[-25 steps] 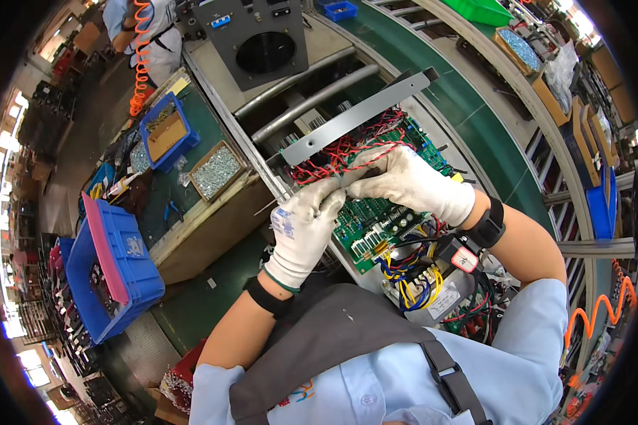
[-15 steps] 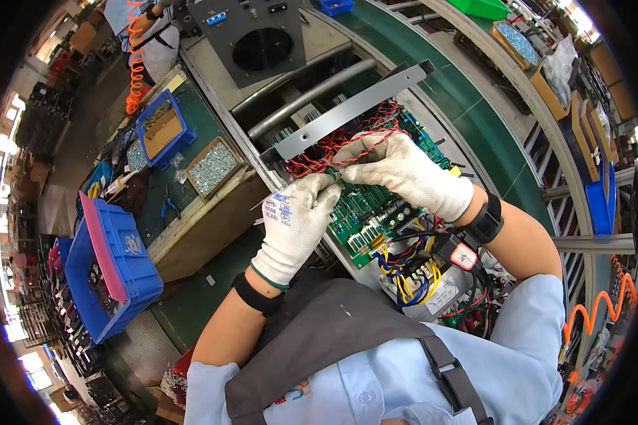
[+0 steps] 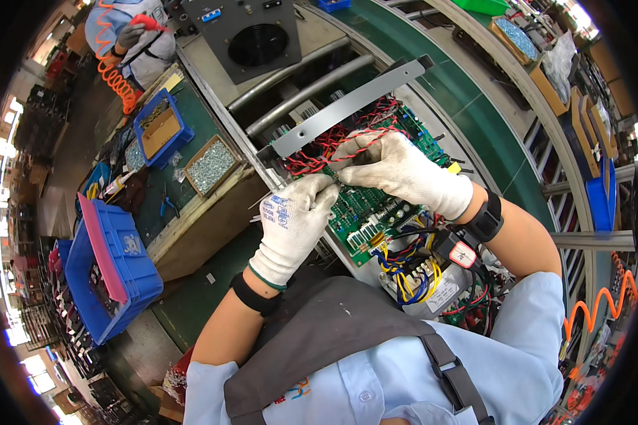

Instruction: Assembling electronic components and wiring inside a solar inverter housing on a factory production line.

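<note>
Both my hands wear white gloves and work close together over a green circuit board [image 3: 358,216] inside an opened electrical unit. My left hand [image 3: 294,216] is closed at the board's left edge, thumb and fingers pinched together; what lies between them is hidden. My right hand [image 3: 393,170] is closed above the board, its fingertips pinching a red and black twisted wire [image 3: 365,147] that runs across its fingers. More such twisted wires [image 3: 308,161] bunch under a grey metal bar [image 3: 354,106] spanning the unit. Yellow and blue cables [image 3: 407,280] lie nearest my body.
Metal rollers [image 3: 312,95] and a dark panel with a round opening [image 3: 244,18] lie beyond the unit. On the left bench are a blue bin [image 3: 164,152], a box of small metal parts [image 3: 211,166] and pliers [image 3: 167,205]. A co-worker's gloved hand [image 3: 131,35] holds a red tool.
My hands stay almost in place, with the left fingers shifting slightly. At the far left, the co-worker has come further into view with a red tool in hand.
</note>
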The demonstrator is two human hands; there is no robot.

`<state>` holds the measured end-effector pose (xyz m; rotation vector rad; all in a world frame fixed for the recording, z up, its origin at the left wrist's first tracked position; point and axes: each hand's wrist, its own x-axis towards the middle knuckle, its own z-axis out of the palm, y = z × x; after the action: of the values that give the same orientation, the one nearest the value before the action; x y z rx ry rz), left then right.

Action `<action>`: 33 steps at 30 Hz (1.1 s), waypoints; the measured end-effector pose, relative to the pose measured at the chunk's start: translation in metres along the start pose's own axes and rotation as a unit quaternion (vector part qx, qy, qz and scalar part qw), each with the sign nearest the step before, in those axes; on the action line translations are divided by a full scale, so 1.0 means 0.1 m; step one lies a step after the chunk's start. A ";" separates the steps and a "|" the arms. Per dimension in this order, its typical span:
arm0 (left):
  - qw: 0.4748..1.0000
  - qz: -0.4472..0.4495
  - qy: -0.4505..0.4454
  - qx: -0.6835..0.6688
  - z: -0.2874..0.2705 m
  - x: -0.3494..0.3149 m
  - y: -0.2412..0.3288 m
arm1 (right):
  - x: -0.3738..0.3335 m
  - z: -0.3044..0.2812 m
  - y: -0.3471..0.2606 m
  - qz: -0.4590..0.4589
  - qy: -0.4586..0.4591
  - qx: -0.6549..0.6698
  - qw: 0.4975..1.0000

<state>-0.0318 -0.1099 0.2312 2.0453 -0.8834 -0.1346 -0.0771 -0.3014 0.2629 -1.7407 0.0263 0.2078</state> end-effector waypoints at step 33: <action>0.998 0.052 0.025 0.034 -0.41 -0.11 -0.03 | -0.22 -0.21 -0.12 -0.087 -0.187 -0.072 0.976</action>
<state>-0.0222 -0.0734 0.2515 2.0506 -0.9734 0.0032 -0.0946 -0.3219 0.2817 -1.8106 -0.4250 0.4130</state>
